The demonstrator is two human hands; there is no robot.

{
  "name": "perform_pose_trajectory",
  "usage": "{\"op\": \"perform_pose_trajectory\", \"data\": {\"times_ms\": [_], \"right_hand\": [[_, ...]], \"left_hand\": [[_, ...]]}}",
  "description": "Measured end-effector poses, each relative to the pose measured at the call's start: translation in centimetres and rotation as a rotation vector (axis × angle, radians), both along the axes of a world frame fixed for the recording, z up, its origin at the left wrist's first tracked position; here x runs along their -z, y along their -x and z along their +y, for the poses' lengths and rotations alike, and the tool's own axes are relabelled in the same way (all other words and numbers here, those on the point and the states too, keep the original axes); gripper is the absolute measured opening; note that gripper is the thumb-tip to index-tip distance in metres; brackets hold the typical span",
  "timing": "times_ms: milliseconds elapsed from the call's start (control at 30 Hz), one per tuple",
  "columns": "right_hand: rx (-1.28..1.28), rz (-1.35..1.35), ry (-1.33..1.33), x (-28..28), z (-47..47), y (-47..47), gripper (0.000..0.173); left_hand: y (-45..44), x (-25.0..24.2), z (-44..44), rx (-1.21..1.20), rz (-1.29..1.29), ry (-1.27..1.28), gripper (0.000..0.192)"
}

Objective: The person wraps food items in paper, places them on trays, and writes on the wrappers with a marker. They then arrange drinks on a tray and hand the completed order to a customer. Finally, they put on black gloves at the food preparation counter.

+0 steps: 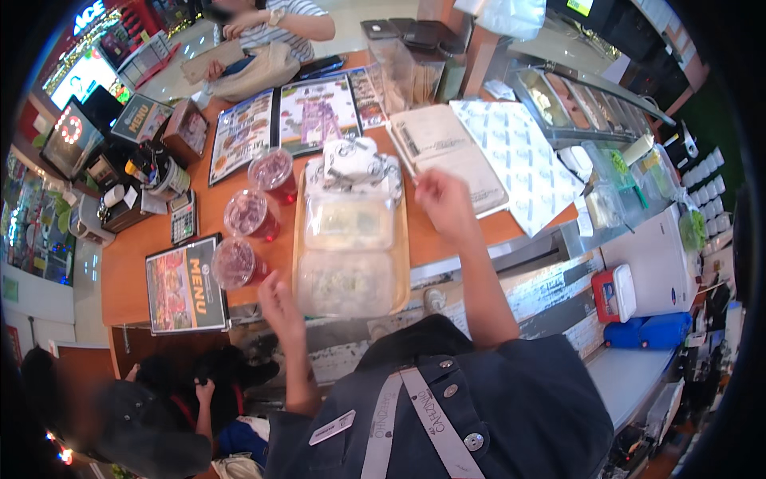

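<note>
My left hand point(280, 304) is raised between the lowest lidded plastic cup of red drink point(234, 263) and the left edge of a wooden tray point(403, 281); I see nothing held in it. Two more such cups point(248, 217) point(274, 173) stand in line above it. The tray carries two clear plastic food containers point(350, 220) point(345, 284) and several paper-wrapped items point(352, 163). My right hand point(441, 194) is over the left edge of a brown paper-like pad point(450, 146), its fingers curled; whether it grips anything is unclear. Patterned wrapping paper point(517, 161) lies to the right.
Open menus point(317, 114) lie at the far side, a closed menu point(187, 286) at the lower left. A calculator point(183, 218) and a utensil holder point(170, 179) stand left. Ingredient trays point(574, 102) are at the upper right. A person point(299, 24) stands across the counter; other people are lower left.
</note>
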State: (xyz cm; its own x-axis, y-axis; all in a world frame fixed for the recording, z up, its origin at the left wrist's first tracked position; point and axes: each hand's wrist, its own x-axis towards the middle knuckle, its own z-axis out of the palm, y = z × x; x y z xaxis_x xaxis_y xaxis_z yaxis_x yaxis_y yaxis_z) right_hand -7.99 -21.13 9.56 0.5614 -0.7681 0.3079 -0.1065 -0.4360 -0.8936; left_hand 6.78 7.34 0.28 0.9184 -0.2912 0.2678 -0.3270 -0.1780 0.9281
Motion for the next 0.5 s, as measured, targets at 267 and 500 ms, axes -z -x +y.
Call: {"op": "perform_pose_trajectory", "data": {"times_ms": [267,500], "right_hand": [[0.386,-0.067,0.282,-6.9,-19.7,-15.5,0.035],[-0.182,0.713,0.355,-5.1,-32.1,-28.1,0.021]], "left_hand": [[0.2,-5.1,-2.3,-0.216,-0.352,-0.064,0.018],[9.8,-8.6,-7.1,-0.559,-0.419,-0.007,0.015]]}}
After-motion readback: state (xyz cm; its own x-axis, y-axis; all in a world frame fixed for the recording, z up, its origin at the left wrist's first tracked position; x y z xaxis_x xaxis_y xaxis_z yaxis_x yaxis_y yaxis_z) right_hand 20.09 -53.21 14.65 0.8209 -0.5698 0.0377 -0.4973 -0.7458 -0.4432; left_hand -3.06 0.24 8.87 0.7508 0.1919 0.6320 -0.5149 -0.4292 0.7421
